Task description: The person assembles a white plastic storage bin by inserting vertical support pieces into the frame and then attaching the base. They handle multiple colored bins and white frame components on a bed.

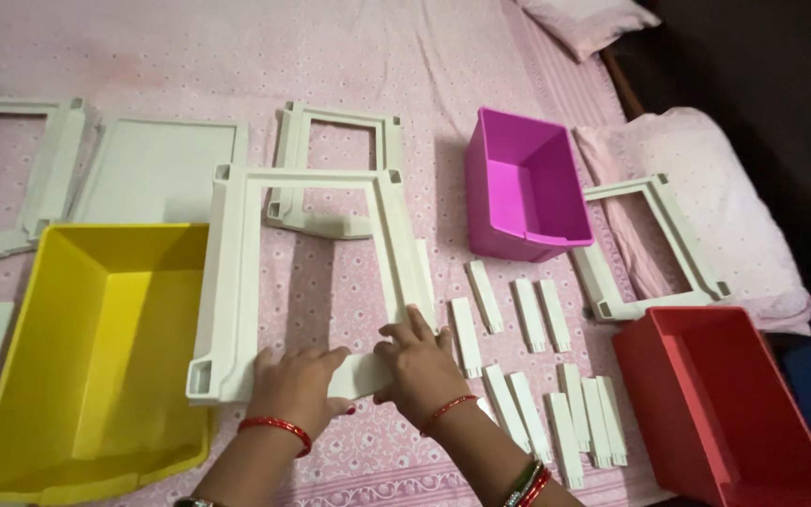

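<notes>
At the lower middle of the frame, the left hand (298,380) and the right hand (421,361) both pressed on the front rail of a white plastic frame (237,282), fingers flat and spread, not closed around it. The frame lay on the pink bed (330,56), between a yellow bin (96,347) at the lower left and white slats (527,314) to the right.

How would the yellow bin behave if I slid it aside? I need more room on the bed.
The yellow bin looks like thin moulded plastic and sits empty, so probably light and fairly stiff. Its broad flat base suggests it won't tip, though the soft pink bedsheet may drag or bunch.
</notes>
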